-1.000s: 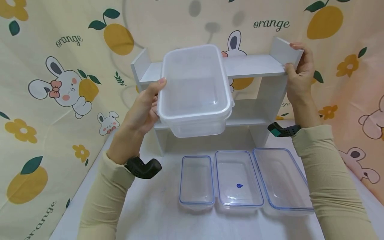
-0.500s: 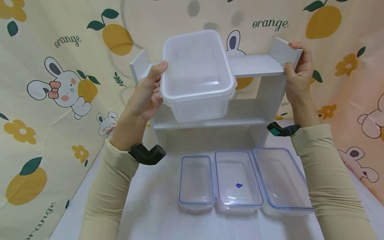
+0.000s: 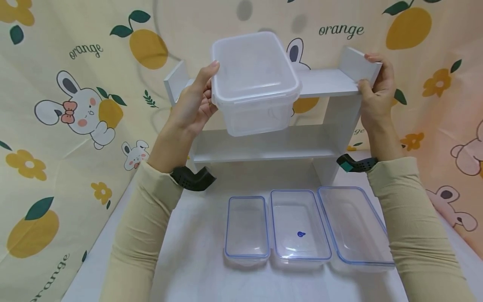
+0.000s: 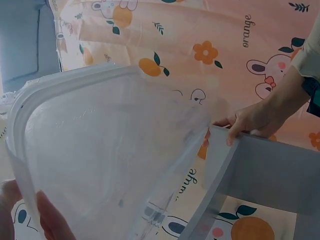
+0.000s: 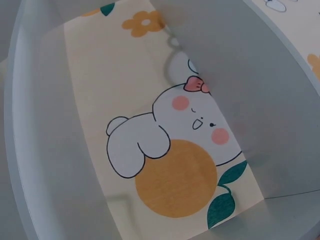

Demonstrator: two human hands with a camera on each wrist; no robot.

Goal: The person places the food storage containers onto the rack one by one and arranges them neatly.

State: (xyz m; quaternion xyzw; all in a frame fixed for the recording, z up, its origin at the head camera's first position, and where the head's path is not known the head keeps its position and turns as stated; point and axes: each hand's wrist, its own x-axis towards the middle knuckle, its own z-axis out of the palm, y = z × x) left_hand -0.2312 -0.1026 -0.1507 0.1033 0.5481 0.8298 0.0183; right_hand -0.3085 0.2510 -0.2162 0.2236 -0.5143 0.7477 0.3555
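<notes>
My left hand [image 3: 196, 98] grips a clear plastic food container with a whitish lid [image 3: 254, 67] by its left side, thumb on the lid's rim. The container is held up in front of the white shelf unit's top board [image 3: 320, 82], its lid tilted toward me. In the left wrist view the container [image 4: 100, 135] fills much of the picture, with some left fingers [image 4: 52, 215] at its edge. My right hand [image 3: 379, 92] holds the upright end panel [image 3: 358, 65] at the shelf's top right, thumb in front, fingers behind. The right wrist view shows only the shelf's inside [image 5: 45, 125], no hand.
Three clear containers with blue-rimmed lids stand side by side on the white table [image 3: 203, 268]: a small one [image 3: 247, 226], a middle one [image 3: 299, 222] and a wide one [image 3: 354, 224] partly behind my right sleeve. A patterned cloth [image 3: 113, 25] hangs behind.
My left hand has lifted the whitish-lidded container and carried it slightly right, from before the middle shelf up to the top board. My right hand stays on the end panel.
</notes>
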